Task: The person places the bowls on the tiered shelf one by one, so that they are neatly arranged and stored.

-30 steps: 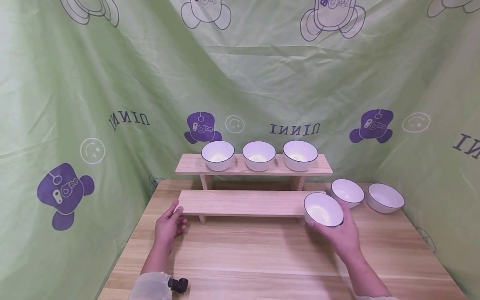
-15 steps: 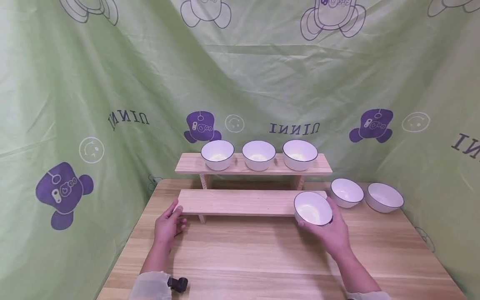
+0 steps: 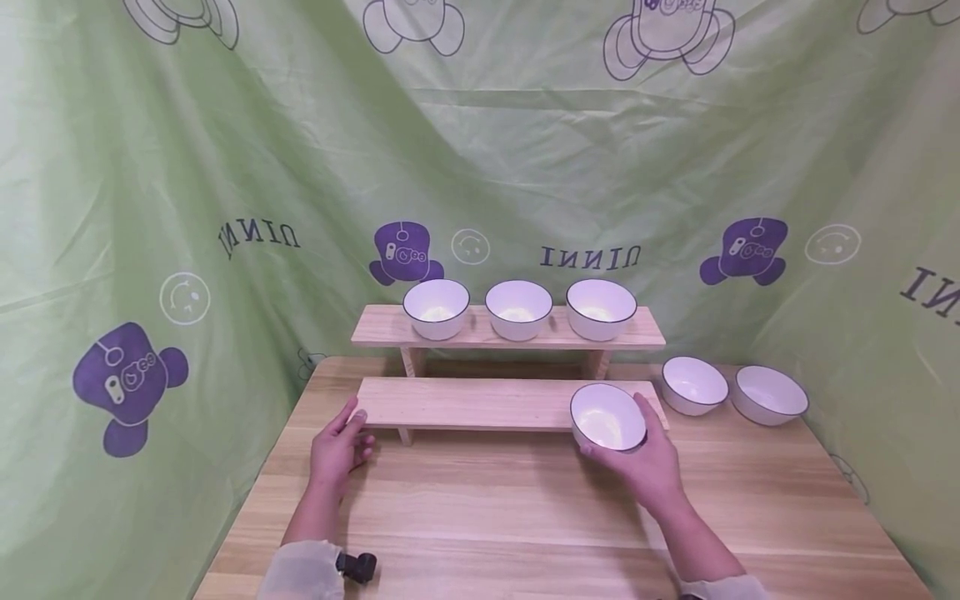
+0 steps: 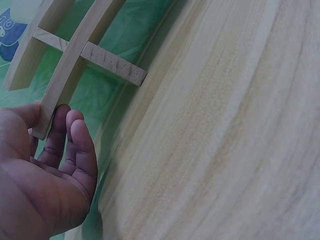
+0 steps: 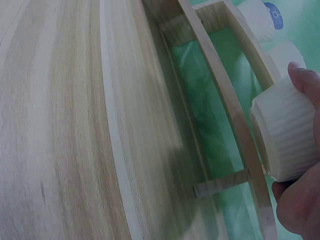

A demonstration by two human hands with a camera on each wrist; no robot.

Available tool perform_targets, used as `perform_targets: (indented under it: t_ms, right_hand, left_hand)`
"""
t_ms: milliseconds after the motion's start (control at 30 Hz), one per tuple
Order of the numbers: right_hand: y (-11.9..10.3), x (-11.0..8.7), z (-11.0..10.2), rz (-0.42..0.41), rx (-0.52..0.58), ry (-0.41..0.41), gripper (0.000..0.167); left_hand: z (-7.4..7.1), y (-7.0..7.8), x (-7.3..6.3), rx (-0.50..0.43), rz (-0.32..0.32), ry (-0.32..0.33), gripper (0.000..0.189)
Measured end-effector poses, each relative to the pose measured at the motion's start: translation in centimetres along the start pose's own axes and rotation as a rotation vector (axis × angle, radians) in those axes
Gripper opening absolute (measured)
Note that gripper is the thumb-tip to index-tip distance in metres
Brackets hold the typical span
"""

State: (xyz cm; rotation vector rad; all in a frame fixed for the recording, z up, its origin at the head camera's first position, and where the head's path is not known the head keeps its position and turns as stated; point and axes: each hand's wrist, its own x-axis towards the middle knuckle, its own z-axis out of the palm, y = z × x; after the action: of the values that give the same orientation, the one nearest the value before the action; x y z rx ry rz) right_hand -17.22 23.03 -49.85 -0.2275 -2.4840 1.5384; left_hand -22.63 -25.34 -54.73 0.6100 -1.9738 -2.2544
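Note:
My right hand (image 3: pixel 651 473) grips a white bowl (image 3: pixel 607 419) with a dark rim, thumb on the near side and fingers round the right. The bowl is over the right part of the lower board of a two-tier wooden shelf (image 3: pixel 465 405). In the right wrist view the ribbed bowl (image 5: pixel 290 132) is close against the board; whether it touches is unclear. At the shelf's left end, my left hand (image 3: pixel 335 450) pinches the lower board. The left wrist view shows the thumb and fingers on opposite sides of the board's end (image 4: pixel 47 112).
Three white bowls, a left one (image 3: pixel 437 312), a middle one (image 3: pixel 519 312) and a right one (image 3: pixel 601 312), stand in a row on the upper board (image 3: pixel 381 328). Two more bowls, one nearer (image 3: pixel 693 387) and one farther right (image 3: pixel 770 397), sit on the wooden table (image 3: pixel 480 517). Green cloth (image 3: pixel 480 150) hangs behind.
My right hand has carried the bowl leftward along the lower board, from its right end inward. The left hand stays at the shelf's left end.

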Motion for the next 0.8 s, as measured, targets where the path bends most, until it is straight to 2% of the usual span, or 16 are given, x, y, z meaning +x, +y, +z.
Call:
perform_targets:
  t_ms: [233,800]
  right_hand:
    - [-0.4,-0.4,0.8,0.014,-0.005,-0.017,0.131]
    - [-1.7,-1.1,3.9,-0.015,0.045,-0.072,0.130]
  left_hand:
    - [0.2,0.2,-0.1,0.006,-0.002,-0.002,0.061]
    - [0.1,0.2,-0.1,-0.002,-0.019,-0.006,0.065]
